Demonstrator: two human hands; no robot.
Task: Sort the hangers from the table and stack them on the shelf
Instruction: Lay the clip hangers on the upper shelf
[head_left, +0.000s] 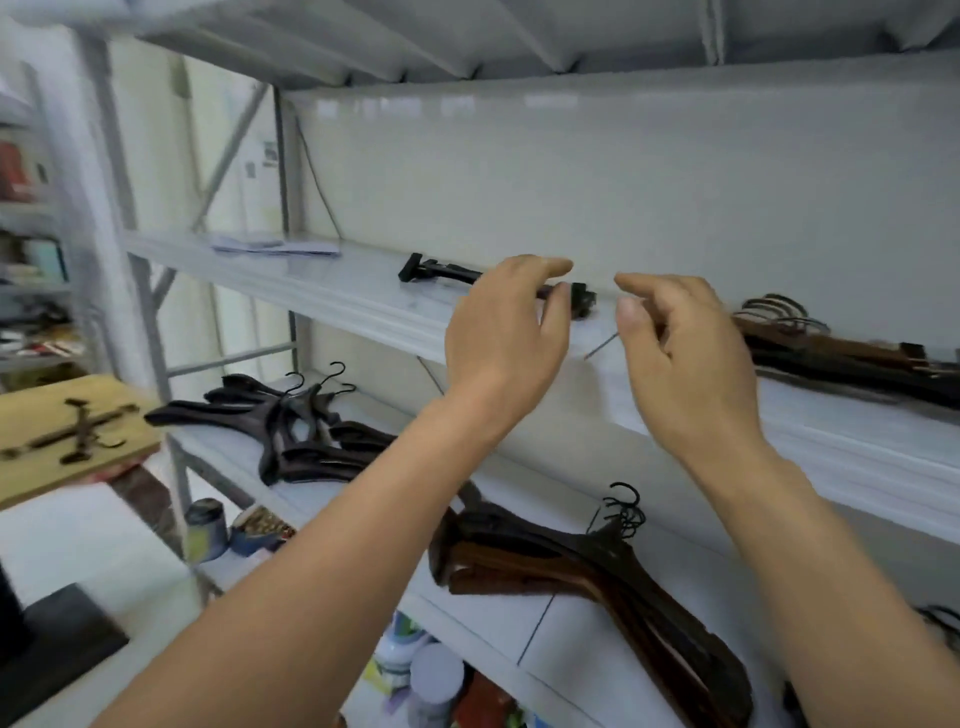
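Observation:
A black clip hanger (439, 271) lies flat on the white upper shelf (363, 306). My left hand (506, 338) hovers over its right part with the fingers spread, hiding its middle. My right hand (685, 358) is just to the right, fingers loosely curled. A thin metal wire (601, 346) pokes out beside its thumb; whether the hand grips it is unclear. More dark and brown clip hangers (841, 353) are stacked at the right of the same shelf. On the shelf below lie a pile of black hangers (296, 426) and a stack of brown wooden hangers (597, 571).
A wooden board (31, 467) on the table at the left carries a few dark hangers (78, 428). Papers (275, 244) rest at the far left of the upper shelf. Tins (208, 527) and bottles (415, 670) stand lower down. The shelf above hangs close overhead.

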